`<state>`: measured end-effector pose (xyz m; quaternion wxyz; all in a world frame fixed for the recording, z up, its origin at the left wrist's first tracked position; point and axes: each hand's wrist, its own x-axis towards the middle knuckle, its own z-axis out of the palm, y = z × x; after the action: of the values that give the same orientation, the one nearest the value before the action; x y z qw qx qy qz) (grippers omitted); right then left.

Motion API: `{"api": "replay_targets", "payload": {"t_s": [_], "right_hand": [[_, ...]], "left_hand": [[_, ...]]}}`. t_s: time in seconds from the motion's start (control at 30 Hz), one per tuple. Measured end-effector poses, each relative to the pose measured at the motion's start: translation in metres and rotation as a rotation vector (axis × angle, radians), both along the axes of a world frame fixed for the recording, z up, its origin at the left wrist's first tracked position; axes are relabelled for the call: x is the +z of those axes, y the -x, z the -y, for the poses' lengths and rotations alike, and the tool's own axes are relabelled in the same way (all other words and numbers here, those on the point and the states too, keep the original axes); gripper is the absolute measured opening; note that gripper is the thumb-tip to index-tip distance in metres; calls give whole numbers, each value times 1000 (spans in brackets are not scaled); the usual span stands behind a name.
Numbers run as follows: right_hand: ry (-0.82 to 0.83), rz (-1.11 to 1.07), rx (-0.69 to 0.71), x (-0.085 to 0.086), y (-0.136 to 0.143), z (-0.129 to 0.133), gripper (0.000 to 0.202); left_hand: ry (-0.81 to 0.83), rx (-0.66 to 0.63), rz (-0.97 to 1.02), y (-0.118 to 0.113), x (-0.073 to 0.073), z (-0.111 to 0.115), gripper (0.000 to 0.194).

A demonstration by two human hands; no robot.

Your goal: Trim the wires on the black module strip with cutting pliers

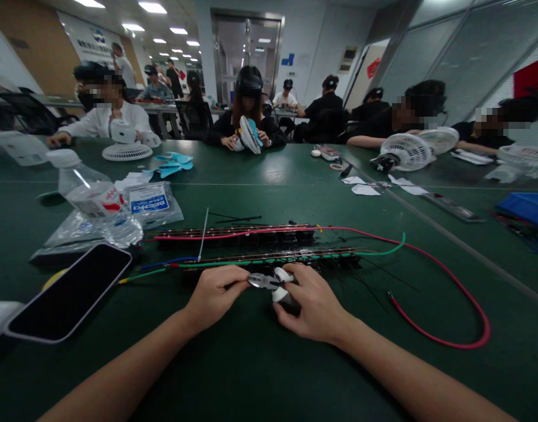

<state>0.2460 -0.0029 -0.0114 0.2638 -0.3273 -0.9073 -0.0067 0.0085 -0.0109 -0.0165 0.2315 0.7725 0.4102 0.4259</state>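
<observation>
My right hand (pixel 310 302) is closed around diagonal cutters (pixel 265 281) with white-and-grey handles, their metal jaws pointing left. Close to the jaw tips, my left hand (pixel 216 293) pinches thumb and forefinger together; whatever lies between them is too small to make out. Just beyond both hands lies a black strip-like assembly (pixel 273 256) with a green wire (pixel 383 251) running along it. A second black strip (pixel 238 235) sits behind it, crossed by a red wire (pixel 460 272) that loops to the right. A pale cable tie (pixel 203 234) sticks up near the strips' left part.
At left are a phone (pixel 71 293), a plastic bottle (pixel 91 196) and a clear bag (pixel 155 202). Thin black ties (pixel 238 219) lie behind the strips. Across the green table (pixel 269 375), several people handle white fans (pixel 407 152); blue fan blades (pixel 174 164) lie there.
</observation>
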Motion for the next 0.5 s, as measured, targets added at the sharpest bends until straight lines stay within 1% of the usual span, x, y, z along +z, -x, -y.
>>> {"api": "replay_targets", "payload": {"t_s": [0.23,0.5], "right_hand": [[-48,45,-50,-6,1,-4,12],[-29,67,-50,-4,0,-2,11]], "left_hand": [[12,-8,10,0,1,0,15],[30,4,3,0,4,0,15]]}}
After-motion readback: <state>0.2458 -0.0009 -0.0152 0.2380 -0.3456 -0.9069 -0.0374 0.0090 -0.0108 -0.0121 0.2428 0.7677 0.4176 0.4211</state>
